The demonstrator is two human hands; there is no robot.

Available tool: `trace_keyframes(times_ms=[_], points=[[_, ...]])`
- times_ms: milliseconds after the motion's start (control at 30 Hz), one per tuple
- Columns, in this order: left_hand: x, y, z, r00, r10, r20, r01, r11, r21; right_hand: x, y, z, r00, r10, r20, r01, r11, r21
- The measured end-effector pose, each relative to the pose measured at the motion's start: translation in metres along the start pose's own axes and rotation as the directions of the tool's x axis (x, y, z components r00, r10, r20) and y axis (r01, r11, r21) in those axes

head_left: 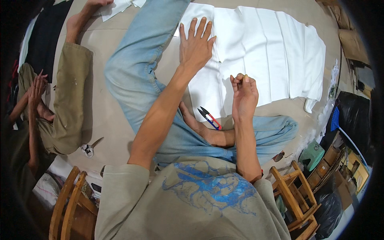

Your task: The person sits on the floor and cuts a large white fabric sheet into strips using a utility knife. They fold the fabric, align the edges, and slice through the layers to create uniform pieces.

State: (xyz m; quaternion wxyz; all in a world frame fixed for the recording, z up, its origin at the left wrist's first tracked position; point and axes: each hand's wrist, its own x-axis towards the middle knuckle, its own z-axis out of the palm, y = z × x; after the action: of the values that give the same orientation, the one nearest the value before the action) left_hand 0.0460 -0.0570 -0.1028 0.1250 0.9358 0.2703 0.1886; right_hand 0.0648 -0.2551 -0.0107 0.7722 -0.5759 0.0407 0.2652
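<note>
A white cloth (260, 48) with several lengthwise folds or seams lies spread on the floor in front of me. Flat on its left edge rests my left hand (196, 48), fingers stretched out. My right hand (245, 100) is raised over the cloth's near part, palm turned up. Its thumb and fingertips are pinched together, and anything between them is too small to make out. By my bare foot and ankle lies a pair of thread snips (210, 118) with dark blades and red and blue handles.
To my left another person sits with hands (37, 88) together; scissors (92, 147) lie nearby. Wooden stools (70, 204) stand at both sides. At right are a green plastic stool (312, 155), a blue-handled broom (336, 120) and black bags (354, 116). White scraps (116, 10) lie far left.
</note>
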Motion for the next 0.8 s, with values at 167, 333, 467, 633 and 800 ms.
trace_keyframes(times_ms=[167,333,467,633,800], points=[[-0.001,-0.003,0.003,1.0,-0.005,-0.007,0.005,0.999,0.051,-0.032,-0.026,-0.019,0.996,-0.073,0.052,0.078,0.991,-0.108],[0.001,-0.001,0.003,1.0,-0.002,0.015,0.002,1.0,0.019,-0.065,-0.043,-0.05,0.998,-0.055,0.024,0.057,0.993,-0.103],[0.003,-0.004,-0.021,0.993,0.119,-0.013,-0.117,0.952,-0.281,-0.039,-0.034,-0.043,0.991,0.015,-0.136,-0.025,0.997,-0.073],[-0.001,0.004,-0.057,0.943,0.32,0.091,-0.169,0.697,-0.697,-0.008,-0.056,-0.028,0.993,-0.073,-0.092,0.052,0.976,-0.213],[0.001,-0.001,-0.057,0.919,0.345,0.191,-0.11,0.689,-0.716,0.016,-0.077,-0.019,0.993,-0.121,-0.006,0.115,0.959,-0.259]])
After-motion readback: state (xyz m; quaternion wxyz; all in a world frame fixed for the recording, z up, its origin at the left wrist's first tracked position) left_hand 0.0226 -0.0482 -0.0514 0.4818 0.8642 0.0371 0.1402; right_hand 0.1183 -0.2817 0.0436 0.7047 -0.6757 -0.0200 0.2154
